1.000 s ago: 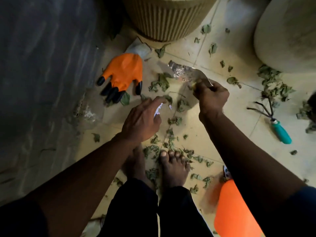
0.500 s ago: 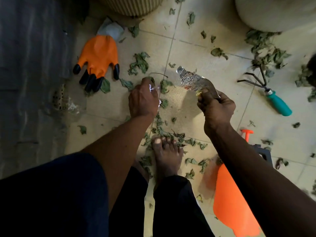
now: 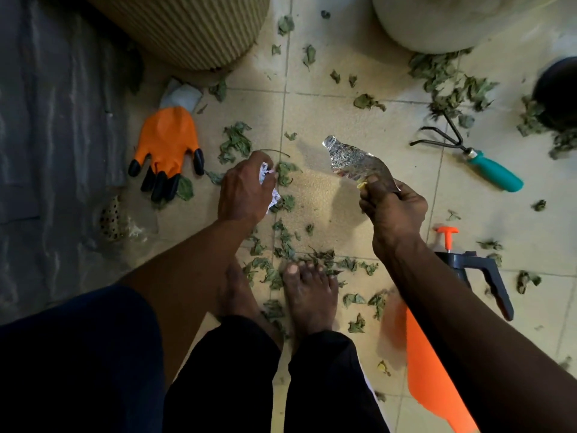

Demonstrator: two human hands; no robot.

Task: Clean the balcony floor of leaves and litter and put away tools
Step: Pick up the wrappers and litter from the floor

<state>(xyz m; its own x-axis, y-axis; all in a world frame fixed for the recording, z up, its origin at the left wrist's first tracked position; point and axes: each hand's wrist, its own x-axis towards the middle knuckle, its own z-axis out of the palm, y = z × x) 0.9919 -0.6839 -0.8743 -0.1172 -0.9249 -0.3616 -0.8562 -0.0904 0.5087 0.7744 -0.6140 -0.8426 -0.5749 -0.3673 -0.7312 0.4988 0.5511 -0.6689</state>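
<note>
My right hand (image 3: 392, 210) pinches a crinkled silver foil wrapper (image 3: 352, 160) above the tiled floor (image 3: 343, 98). My left hand (image 3: 245, 190) grips a crumpled white printed paper scrap (image 3: 271, 189) low over the tiles. Dry green leaves (image 3: 235, 142) lie scattered around both hands and my bare feet (image 3: 307, 295). An orange claw glove (image 3: 167, 148) lies to the left. A hand rake with a teal handle (image 3: 477, 159) lies to the right. An orange sprayer bottle (image 3: 437, 379) with a grey trigger stands at my right side.
A ribbed beige planter (image 3: 199, 29) stands at the top left and a pale round pot (image 3: 443, 20) at the top right. A dark pot (image 3: 557, 89) sits at the right edge among a leaf pile (image 3: 449, 79). A dark wall (image 3: 46, 135) runs along the left.
The view has drifted, so the planters sit higher in frame and the sprayer shows more. My left hand has closed round the white paper scrap; my right hand still holds the foil.
</note>
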